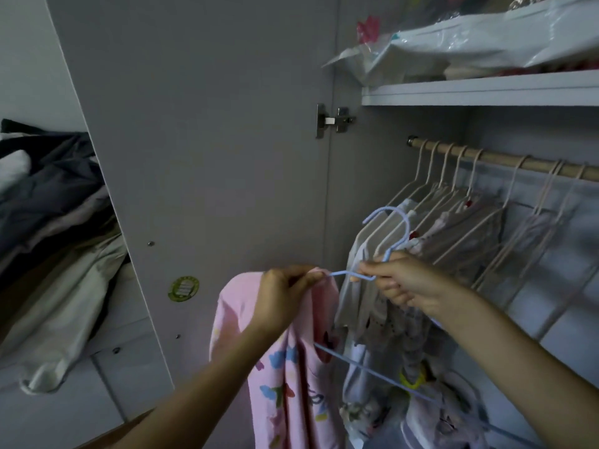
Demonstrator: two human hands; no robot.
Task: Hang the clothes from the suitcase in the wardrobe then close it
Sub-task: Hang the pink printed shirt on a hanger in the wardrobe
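Note:
A pink garment (285, 377) with coloured butterfly prints hangs down in front of the open wardrobe door (201, 140). My left hand (285, 296) grips its upper edge where one arm of a light blue hanger (393, 234) goes into the cloth. My right hand (398, 280) holds the hanger just below its hook. The hanger's lower bar slants down to the right. Behind my hands, the wooden rail (505, 160) inside the wardrobe carries several pale hangers with small clothes (453, 234). No suitcase is in view.
A shelf (479, 89) above the rail holds plastic-wrapped bundles. Dark and pale clothes (55, 222) lie piled at the left, outside the wardrobe. More items sit on the wardrobe floor (431, 413) at the lower right. A hinge (334, 119) joins the door to the cabinet.

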